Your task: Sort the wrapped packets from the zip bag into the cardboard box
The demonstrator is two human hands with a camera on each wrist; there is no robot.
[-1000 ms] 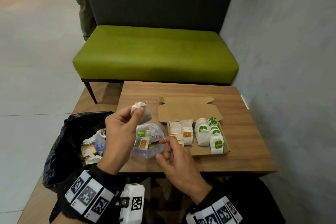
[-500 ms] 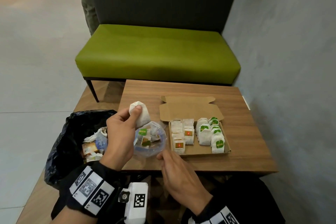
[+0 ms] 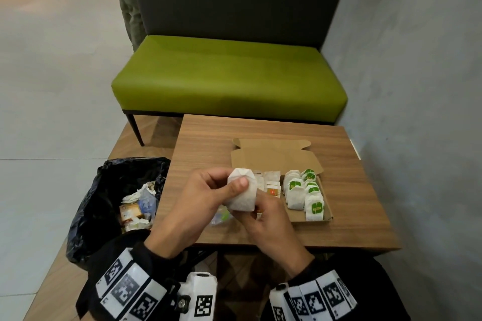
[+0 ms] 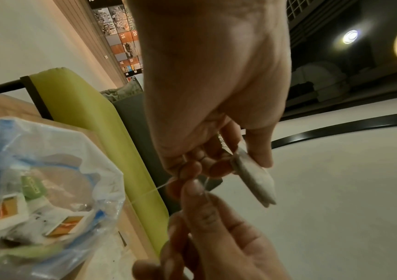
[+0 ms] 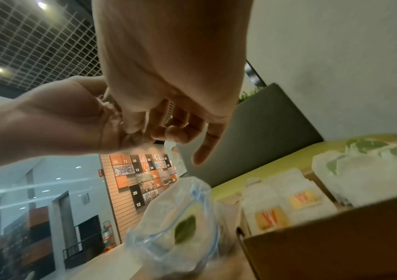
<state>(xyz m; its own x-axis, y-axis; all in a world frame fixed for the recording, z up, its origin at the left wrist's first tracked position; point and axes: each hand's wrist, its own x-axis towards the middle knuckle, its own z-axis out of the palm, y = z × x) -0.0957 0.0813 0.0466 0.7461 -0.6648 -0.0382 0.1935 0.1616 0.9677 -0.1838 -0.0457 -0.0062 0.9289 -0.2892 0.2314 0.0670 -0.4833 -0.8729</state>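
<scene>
1. Head view: your left hand (image 3: 198, 200) holds a white tea bag (image 3: 242, 191) above the near part of the desk (image 3: 206, 143), thumb pressed across its front and fingers curled behind it. Your right hand (image 3: 271, 219) is just below and touching it, fingers curled under the bag's lower edge. The zip bag (image 3: 221, 216) lies on the desk beneath both hands, mostly hidden. The cardboard box (image 3: 273, 156) sits just to the right with its lid folded back; orange-tagged packets (image 3: 272, 185) fill its left side and green-tagged packets (image 3: 305, 193) stand in rows on its right. A black bin bag (image 3: 104, 198) with paper scraps stands left of the desk, and a green bench (image 3: 229, 78) is beyond it.

2. Left wrist view: your left hand (image 4: 214, 85) pinches the tea bag (image 4: 254, 176) edge-on between thumb and fingers. Your right hand (image 4: 216, 236) pinches a thin white string (image 4: 166, 186) that runs from it. The zip bag (image 4: 36, 189) is at lower left, with green and orange tags showing through the plastic.

3. Right wrist view: your right hand (image 5: 168, 75) has its fingers curled together, little finger pointing down, meeting your left hand (image 5: 56, 117). Below lie the zip bag (image 5: 178, 217) and the cardboard box (image 5: 336, 246). The picture is blurred.
</scene>
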